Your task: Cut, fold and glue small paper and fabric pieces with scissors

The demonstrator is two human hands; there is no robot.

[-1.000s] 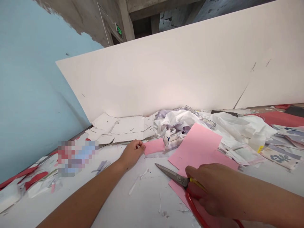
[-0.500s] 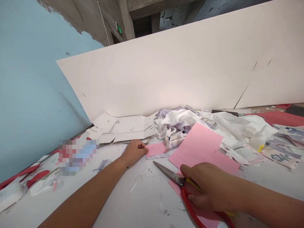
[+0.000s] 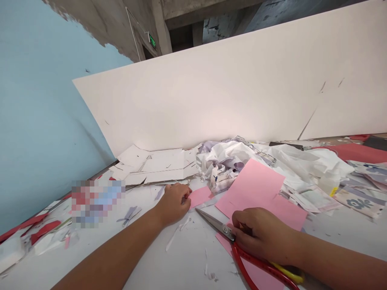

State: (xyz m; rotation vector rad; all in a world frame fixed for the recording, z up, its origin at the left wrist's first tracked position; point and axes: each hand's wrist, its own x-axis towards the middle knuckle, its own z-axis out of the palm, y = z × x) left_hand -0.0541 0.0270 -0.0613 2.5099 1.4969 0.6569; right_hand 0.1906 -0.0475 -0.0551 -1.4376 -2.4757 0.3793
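Scissors (image 3: 215, 224) sit inside right grip (image 3: 263, 237), clamped; left grip (image 3: 173, 203) pinches pink scrap (image 3: 200, 196).

I see a small pink paper piece (image 3: 200, 196) lying flat on the table just left of centre, its left edge pinched by my left hand (image 3: 173, 201). Red-handled scissors (image 3: 223, 229) lie lower centre with the blades closed and pointing upper left, their handles gripped by my right hand (image 3: 263, 237), across the large pink sheet (image 3: 252, 187).

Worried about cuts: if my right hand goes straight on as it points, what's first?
Probably the left hand, holding the small pink piece: the scissors point at its fingers, depth unclear.
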